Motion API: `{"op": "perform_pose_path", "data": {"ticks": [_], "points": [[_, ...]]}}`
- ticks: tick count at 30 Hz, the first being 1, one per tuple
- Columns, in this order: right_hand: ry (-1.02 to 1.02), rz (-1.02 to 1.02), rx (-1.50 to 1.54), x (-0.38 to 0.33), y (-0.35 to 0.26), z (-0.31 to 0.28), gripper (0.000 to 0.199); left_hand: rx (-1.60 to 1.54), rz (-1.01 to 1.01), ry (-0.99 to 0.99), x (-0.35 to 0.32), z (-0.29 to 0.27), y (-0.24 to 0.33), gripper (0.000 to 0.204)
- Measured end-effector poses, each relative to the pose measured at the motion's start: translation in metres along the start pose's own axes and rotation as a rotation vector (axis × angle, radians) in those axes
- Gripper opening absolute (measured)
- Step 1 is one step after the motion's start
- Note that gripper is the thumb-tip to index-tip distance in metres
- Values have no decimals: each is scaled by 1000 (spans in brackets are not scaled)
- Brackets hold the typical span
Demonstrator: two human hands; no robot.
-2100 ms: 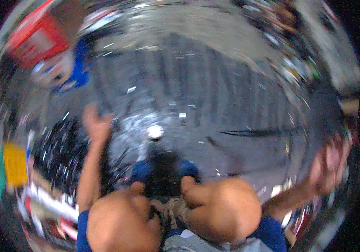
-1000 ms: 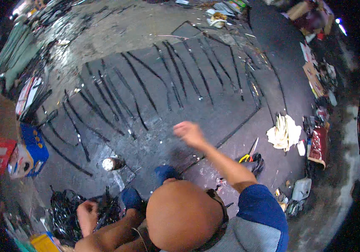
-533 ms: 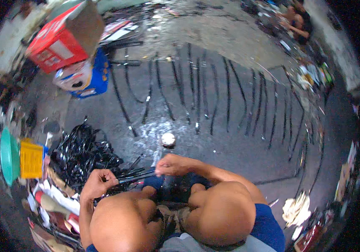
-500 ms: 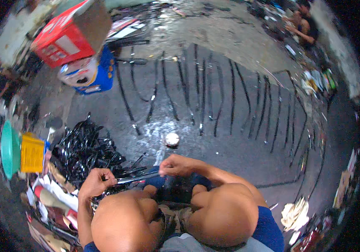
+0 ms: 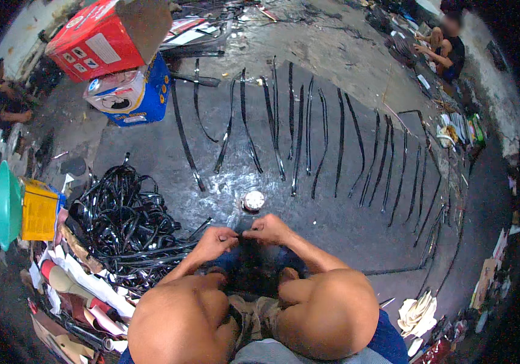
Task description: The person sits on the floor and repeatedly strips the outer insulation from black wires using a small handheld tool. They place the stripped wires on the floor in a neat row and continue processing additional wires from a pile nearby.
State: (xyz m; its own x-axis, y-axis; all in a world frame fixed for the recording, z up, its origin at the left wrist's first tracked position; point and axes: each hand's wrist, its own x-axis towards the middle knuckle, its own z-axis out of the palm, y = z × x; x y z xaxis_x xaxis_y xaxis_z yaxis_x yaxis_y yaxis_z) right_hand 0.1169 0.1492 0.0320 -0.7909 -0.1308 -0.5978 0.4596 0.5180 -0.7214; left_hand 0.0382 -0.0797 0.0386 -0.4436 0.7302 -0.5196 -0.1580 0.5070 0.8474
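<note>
My left hand (image 5: pixel 216 242) and my right hand (image 5: pixel 268 231) are close together in front of my knees, both with pinched fingers. Between their fingertips is a short dark piece of a black strip (image 5: pixel 240 235); most of it is hidden. Just beyond my hands stands a small round tin with a whitish top (image 5: pixel 253 201). To the left lies a tangled heap of glossy black strips (image 5: pixel 123 212), some trailing toward my left forearm. Farther off, several black strips (image 5: pixel 299 142) lie side by side on the dark floor sheet (image 5: pixel 211 200).
A red carton (image 5: pixel 93 48) rests on a blue and white box (image 5: pixel 129 94) at the far left. Left of the heap are a green basin (image 5: pixel 8 206) and a yellow box (image 5: pixel 38 209). A pale cloth bundle (image 5: pixel 417 314) lies right. Other people sit at the far right (image 5: pixel 448 51) and far left (image 5: pixel 8 103).
My left hand has moved right and away from me, up to my right hand. The strip stretched between them earlier now shows only as a short piece. My right hand shifted slightly right.
</note>
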Motion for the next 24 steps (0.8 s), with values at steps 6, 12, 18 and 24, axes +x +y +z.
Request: {"op": "perform_pose_path", "data": {"ticks": [6,12,18,24], "points": [[978,-256,-85,14,7,5,83,-158,-78,396,16,-39,-18,21],[879,-201,172,24,-3,-7,57,-457,-19,402,43,-41,-15,38],[915,-318,685,9,-25,-15,61,-651,-23,269,55,-15,-4,43],[914,-334,489,2,-49,-4,53,-1010,-38,2,47,-6,-2,42]]}}
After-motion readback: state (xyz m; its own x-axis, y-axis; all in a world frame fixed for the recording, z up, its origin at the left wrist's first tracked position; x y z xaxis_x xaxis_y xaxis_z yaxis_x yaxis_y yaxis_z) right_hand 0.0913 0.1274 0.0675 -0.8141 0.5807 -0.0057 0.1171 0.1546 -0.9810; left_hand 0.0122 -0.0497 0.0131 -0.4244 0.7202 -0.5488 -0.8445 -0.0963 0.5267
